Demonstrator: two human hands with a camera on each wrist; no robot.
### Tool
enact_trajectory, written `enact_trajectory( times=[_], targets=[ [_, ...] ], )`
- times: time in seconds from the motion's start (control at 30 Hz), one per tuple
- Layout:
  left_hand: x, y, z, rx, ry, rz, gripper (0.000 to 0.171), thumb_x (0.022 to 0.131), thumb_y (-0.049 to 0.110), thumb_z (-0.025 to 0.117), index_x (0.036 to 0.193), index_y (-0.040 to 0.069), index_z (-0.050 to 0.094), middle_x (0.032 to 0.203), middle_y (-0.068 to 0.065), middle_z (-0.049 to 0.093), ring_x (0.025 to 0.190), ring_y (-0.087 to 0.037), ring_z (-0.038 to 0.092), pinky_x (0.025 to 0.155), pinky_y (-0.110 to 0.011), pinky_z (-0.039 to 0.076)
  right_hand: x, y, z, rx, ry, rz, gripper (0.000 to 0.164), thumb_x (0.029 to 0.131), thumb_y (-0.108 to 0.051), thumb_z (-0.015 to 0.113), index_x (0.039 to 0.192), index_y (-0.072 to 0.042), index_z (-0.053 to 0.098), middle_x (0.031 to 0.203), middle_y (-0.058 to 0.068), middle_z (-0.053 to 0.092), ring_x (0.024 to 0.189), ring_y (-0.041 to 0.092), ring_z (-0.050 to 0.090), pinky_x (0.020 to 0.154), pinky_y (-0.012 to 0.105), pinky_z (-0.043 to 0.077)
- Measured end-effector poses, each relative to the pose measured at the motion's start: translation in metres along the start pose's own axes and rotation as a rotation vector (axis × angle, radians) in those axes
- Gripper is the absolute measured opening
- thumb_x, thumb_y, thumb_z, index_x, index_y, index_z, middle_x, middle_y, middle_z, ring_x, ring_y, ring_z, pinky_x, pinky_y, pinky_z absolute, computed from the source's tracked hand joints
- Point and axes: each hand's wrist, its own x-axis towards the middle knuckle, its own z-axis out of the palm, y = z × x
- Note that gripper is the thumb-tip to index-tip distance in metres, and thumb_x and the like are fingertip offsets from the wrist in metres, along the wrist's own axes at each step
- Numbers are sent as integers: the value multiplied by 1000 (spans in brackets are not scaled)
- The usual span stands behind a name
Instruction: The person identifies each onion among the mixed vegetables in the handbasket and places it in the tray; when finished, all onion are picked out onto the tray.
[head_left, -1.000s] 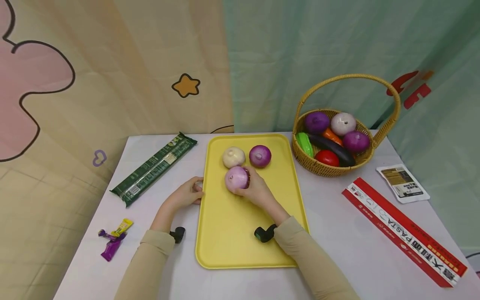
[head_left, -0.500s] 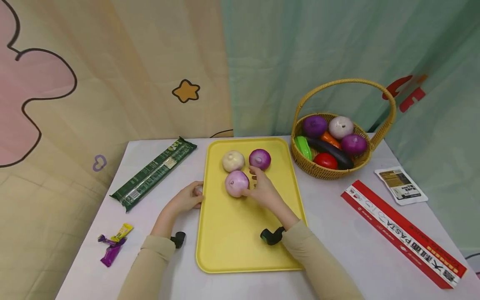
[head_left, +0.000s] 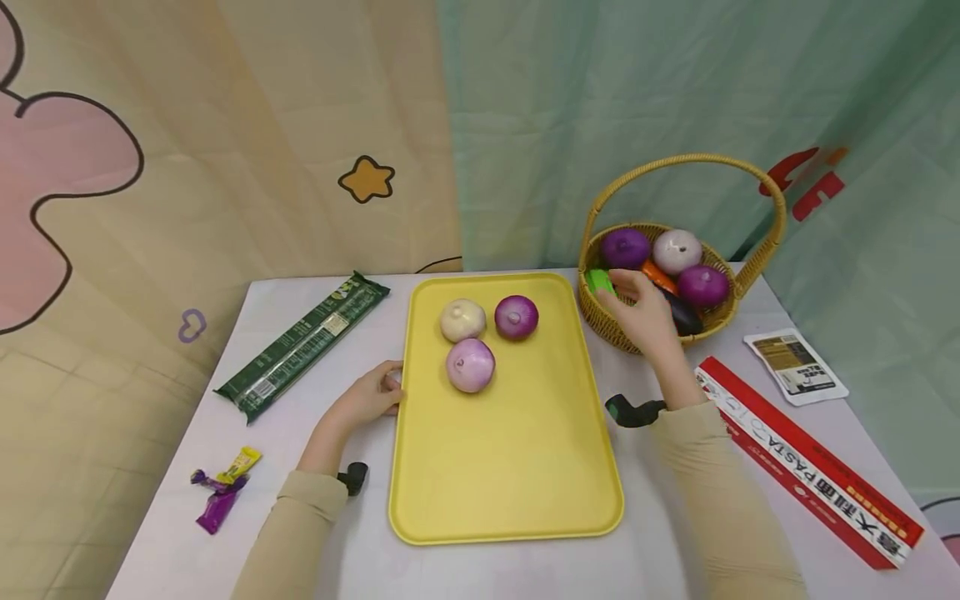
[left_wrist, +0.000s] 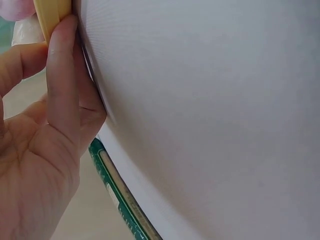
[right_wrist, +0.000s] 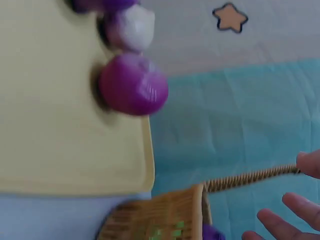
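My left hand [head_left: 366, 397] pinches the left rim of a yellow tray [head_left: 506, 467]; the left wrist view has its thumb and a finger on the tray edge [left_wrist: 52, 17]. On the tray lie a white onion [head_left: 462, 321], a dark purple onion [head_left: 516, 317] and a lighter purple onion [head_left: 470, 365]. Over the front of a wicker basket [head_left: 611, 329], my right hand [head_left: 647, 317] is spread and holds nothing. It hides part of the basket's contents. Near its fingers are a green vegetable [head_left: 600, 282] and a dark eggplant [head_left: 684, 317].
Also in the basket are purple onions [head_left: 703, 287], a whitish one [head_left: 677, 251] and something orange [head_left: 660, 276]. A red pasta box [head_left: 810, 462] and a pouch [head_left: 797, 367] lie right. Left are a green packet [head_left: 303, 346] and wrapped candies [head_left: 225, 492].
My right hand has let go of the lighter purple onion on the tray and moved right to the basket. The left hand stays at the tray's rim.
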Motion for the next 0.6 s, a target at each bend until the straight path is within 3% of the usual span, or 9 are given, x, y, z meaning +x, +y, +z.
enact_trajectory(
  times=[0.2,0.37,0.53,0.6],
  targets=[
    [1,1,-2,-10,5,7,55,99,10,53,150,3,34,103,-15,54,82,-16,63,78,-32,59,24,30,-42,-80,172,127,63,97,-41,56,146,-3,44,150,22,43,139,40,38,117,54,29],
    [1,0,-1,-27,1,8,55,98,9,53,150,3,35,102,-14,54,81,-16,62,77,-32,59,38,53,-60,-82,281,197,63,96,-35,57,146,0,43,150,26,41,139,41,36,118,52,28],
    [-1,0,1,-44,-2,13,55,98,9,53,149,2,35,100,-14,54,82,-17,62,77,-31,59,43,71,-67,-132,248,205,68,96,-33,57,147,6,37,148,31,39,136,46,37,116,56,30],
    [-1,-1,1,-46,-4,20,55,98,8,53,149,1,35,99,-13,54,82,-16,61,77,-31,59,45,75,-66,-170,231,204,71,95,-32,58,148,8,32,149,33,35,138,48,33,117,56,26]
  ],
)
